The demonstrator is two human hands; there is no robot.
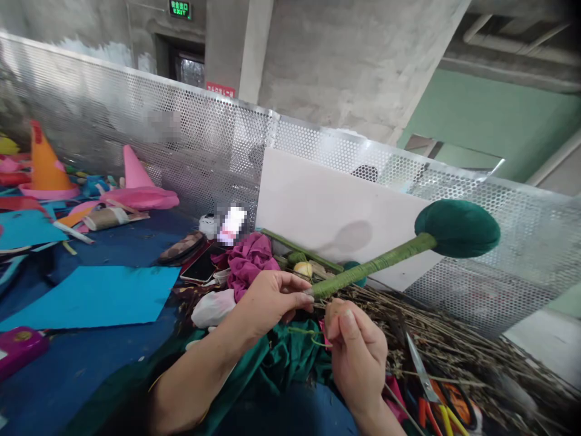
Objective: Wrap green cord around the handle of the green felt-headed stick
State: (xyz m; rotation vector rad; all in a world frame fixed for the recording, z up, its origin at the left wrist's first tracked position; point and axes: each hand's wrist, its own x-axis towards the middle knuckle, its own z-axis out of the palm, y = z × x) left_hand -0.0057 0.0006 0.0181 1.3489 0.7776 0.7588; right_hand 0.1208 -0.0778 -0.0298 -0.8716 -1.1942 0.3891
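Note:
My left hand (276, 297) pinches the lower end of a stick wrapped in green yarn (372, 267). The stick slants up to the right and carries a dark green, rounded fabric head (457, 229). My right hand (356, 342) is closed just below and right of the stick's end. A thin strand of green yarn (313, 334) loops beside it and runs into its fingers; the exact grip is hidden. Dark green cloth (290, 357) lies beneath both hands.
Scissors (422, 369) and a bundle of dry stems (454, 327) lie at right. A white board (318, 200) leans on a perforated metal screen (204, 133). Magenta cloth (254, 260), a phone (200, 265), blue paper (100, 297) and pink (136, 172) and orange cones (48, 160) lie left.

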